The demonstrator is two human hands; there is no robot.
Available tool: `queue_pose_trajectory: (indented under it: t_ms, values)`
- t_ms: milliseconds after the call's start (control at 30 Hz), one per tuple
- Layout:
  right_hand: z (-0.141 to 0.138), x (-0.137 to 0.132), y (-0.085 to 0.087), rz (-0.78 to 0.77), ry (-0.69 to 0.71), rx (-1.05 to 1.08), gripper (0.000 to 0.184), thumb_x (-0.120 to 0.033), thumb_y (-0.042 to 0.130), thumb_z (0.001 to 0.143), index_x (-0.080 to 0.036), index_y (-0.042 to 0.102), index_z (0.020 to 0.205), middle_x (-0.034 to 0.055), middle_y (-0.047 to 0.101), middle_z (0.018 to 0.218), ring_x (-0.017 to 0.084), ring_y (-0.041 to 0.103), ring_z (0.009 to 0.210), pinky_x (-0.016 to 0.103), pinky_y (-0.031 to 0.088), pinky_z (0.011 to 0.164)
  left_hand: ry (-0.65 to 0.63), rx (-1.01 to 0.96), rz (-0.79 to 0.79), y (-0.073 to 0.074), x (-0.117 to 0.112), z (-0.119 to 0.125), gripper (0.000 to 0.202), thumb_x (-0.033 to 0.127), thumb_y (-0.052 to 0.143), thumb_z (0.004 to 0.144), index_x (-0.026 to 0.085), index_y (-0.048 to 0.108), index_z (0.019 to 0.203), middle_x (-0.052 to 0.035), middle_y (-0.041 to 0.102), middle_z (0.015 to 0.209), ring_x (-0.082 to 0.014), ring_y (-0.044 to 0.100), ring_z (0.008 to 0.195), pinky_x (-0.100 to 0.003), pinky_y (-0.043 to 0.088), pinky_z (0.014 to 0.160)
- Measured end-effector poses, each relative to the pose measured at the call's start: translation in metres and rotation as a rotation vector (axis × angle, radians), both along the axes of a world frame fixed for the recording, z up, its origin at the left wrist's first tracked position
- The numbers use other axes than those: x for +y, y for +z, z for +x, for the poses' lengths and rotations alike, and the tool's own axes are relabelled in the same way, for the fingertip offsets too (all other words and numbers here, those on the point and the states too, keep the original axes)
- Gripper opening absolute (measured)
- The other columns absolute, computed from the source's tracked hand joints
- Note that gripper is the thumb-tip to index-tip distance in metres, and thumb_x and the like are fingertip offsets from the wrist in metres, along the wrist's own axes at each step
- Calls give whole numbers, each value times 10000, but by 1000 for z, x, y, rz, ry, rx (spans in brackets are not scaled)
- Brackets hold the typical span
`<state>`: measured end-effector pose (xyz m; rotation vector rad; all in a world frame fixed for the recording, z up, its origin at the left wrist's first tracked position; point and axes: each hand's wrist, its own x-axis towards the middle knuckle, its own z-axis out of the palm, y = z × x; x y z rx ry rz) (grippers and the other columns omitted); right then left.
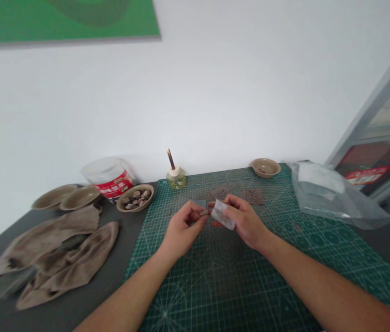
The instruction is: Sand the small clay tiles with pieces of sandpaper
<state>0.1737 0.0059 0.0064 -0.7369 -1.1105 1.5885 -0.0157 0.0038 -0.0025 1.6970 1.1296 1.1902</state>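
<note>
My left hand (pixel 184 227) is closed, pinching a small brown piece (pixel 204 212) between thumb and fingers; its exact kind is too small to make out. Close beside it, my right hand (pixel 246 219) grips a folded white tissue (pixel 223 215), which covers part of that hand's fingers. Both hands are above the green cutting mat (pixel 195 286). Just beyond them lie flat brown sheets, one of them a square of sandpaper-like material (pixel 255 196) with marks on it.
A bowl of small stone-like pieces (pixel 135 198), a lidded plastic jar (pixel 110 177) and brown cloths (pixel 77 263) are on the left. A reed diffuser (pixel 177 179) stands near the wall. At the right are a shallow bowl (pixel 266 168) and a clear plastic bag (pixel 336 207).
</note>
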Motion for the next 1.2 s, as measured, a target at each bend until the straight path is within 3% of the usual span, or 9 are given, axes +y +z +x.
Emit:
queue_pose_trajectory:
  t_ms: [133,367,633,800,967,1200]
  values:
    - [2,-1,3,-24,104,122,193,-232,669,751,-204,481,716,37,670,916,154,624,755,353,563,738,-13,14,-18,2,-2,0,134,256,681,826,181,571,832,35,564,681,-109,521,610,-219,411,581]
    - [4,0,4,18,142,138,185,-196,669,680,-202,484,683,21,613,909,172,629,839,353,533,822,-42,5,-40,1,-4,-3,172,282,684,828,184,546,798,43,531,643,-106,497,568,-218,381,543]
    - [8,1,7,-14,43,115,178,-260,661,704,-207,492,685,43,644,870,187,621,808,300,531,693,-46,18,-53,3,-3,-3,181,287,700,806,184,552,786,33,541,654,-115,498,591,-223,385,559]
    - [8,1,7,-62,52,102,219,-321,673,772,-206,493,723,52,708,940,210,682,833,352,555,752,-59,28,-55,1,-2,-4,158,261,683,810,187,545,789,42,531,644,-110,496,577,-217,375,549]
    - [7,0,7,-46,97,94,289,-387,707,792,-213,477,771,16,695,853,206,696,702,317,537,586,-112,-30,-99,3,-2,-2,130,237,660,812,186,541,804,28,569,674,-115,533,584,-223,389,550]
    - [9,0,11,-46,90,51,268,-249,795,670,-175,689,905,42,693,911,150,621,756,252,479,644,-69,34,-56,0,-1,-5,117,226,672,792,181,564,796,27,565,686,-116,515,625,-217,393,586]
